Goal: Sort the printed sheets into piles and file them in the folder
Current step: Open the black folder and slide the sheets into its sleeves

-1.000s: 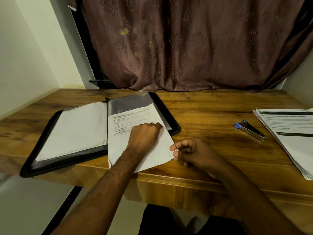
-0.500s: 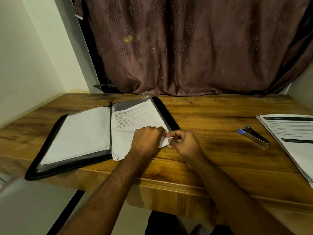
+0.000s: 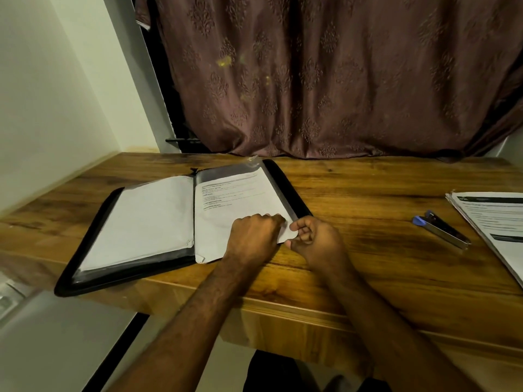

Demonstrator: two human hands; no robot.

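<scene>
Both hands' fingers [image 3: 295, 225] seemingly pinch the printed sheet [image 3: 240, 199] over the folder [image 3: 93, 239]

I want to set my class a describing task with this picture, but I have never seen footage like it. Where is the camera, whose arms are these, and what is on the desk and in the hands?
There is no machine here. The camera sits on a person's head and looks forward and down, so the two bare arms are that person's own.

On the wooden desk lies an open black folder with clear sleeves. A printed sheet is partly inside its right-hand sleeve. The left hand is curled on the sheet, and the right hand pinches its near right corner.

Further right lie a small stapler with a blue end and a stack of printed sheets. A curtain hangs behind.
</scene>
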